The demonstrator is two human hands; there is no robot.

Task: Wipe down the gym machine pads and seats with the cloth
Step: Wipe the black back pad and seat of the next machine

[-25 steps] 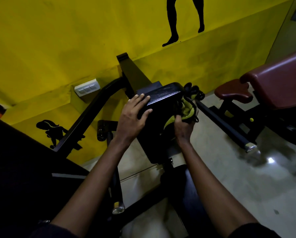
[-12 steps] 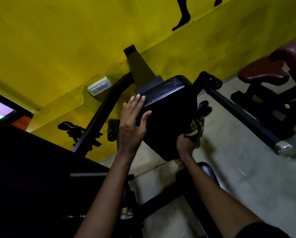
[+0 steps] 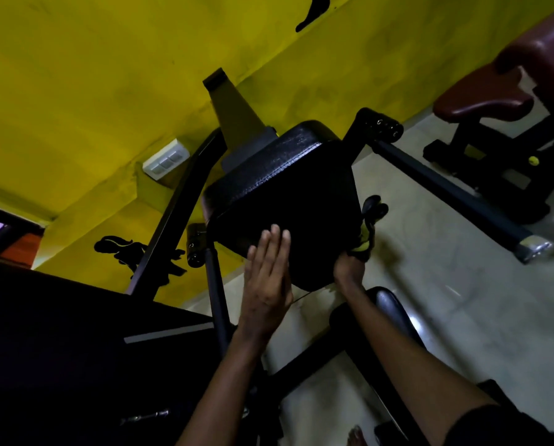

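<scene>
A black padded machine pad (image 3: 288,201) stands in the middle of the view on a dark frame. My left hand (image 3: 269,278) lies flat with straight fingers against the pad's lower front face. My right hand (image 3: 349,268) is at the pad's lower right edge, gripping a yellow-green and black cloth (image 3: 367,233) that is pressed against the pad's right side. Most of the cloth is hidden behind the pad. A black seat (image 3: 388,307) sits below my right forearm.
A black handle bar (image 3: 446,188) with a chrome end runs right of the pad. A maroon bench (image 3: 494,94) stands at the far right on the pale tiled floor. A yellow wall with a switch plate (image 3: 166,159) is behind. A dark machine housing (image 3: 60,349) fills the lower left.
My left hand slid from the pad's upper left corner down to its lower front face. My right hand with the cloth moved down the pad's right side. The camera tilted and moved closer.
</scene>
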